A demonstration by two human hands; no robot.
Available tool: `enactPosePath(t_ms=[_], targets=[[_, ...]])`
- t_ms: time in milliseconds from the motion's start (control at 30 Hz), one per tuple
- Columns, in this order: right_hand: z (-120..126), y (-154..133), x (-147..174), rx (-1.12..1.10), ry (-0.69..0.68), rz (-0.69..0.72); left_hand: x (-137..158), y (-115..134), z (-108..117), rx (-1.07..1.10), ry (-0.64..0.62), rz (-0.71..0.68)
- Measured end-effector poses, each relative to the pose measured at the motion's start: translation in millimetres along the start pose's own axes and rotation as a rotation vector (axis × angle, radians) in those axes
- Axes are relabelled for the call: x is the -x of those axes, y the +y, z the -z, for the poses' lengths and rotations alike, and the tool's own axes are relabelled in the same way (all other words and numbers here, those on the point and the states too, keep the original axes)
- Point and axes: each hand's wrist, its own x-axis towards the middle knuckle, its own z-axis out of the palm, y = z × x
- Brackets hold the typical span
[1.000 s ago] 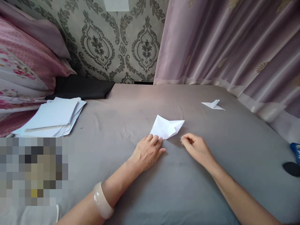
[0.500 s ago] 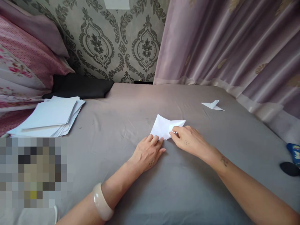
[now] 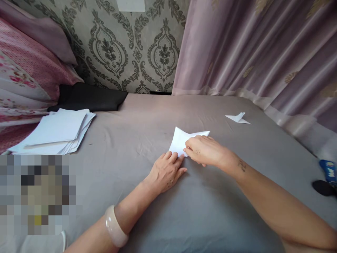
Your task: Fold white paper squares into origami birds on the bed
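Observation:
A partly folded sheet of white paper (image 3: 178,140) lies on the grey cloth, with one pointed corner at the far left and another at the right. My left hand (image 3: 168,171) rests flat, its fingertips holding down the paper's near left edge. Curled fingers of my right hand (image 3: 202,150) press on the paper's middle, hiding its near right part; thumb and forefinger are close together at the fold. A white folded paper figure (image 3: 238,118) with pointed wings sits apart, farther back on the right.
A stack of white paper sheets (image 3: 55,126) lies at the left, before a black folded item (image 3: 92,97). Curtains (image 3: 237,45) hang on the right and at the left. Blue and black objects (image 3: 323,188) lie at the right edge. A patterned wall (image 3: 137,52) stands behind.
My right hand has moved left across the paper, toward my left fingertips, and its fingers have curled more. The paper's right point sits slightly higher. My left hand has stayed put.

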Motion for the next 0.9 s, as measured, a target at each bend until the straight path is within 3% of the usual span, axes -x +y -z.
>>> enactPosePath(t_ms=[133, 300, 633, 900], targets=[[-6.8, 14.8, 4.9, -0.128, -0.017, -0.128, -0.4, 0.6, -1.9, -0.007, 0.006, 0.000], [-24.4, 24.6, 4.2, -0.238, 0.044, -0.110, -1.5, 0.1, -3.2, -0.021, 0.021, 0.018], [-25.9, 9.2, -4.0, -0.074, 0.174, -0.089, -2.3, 0.8, -0.6, -0.033, 0.004, 0.044], [-32.8, -2.8, 1.8, -0.007, 0.232, 0.021, -2.7, 0.2, 0.9, -0.019, 0.005, 0.044]])
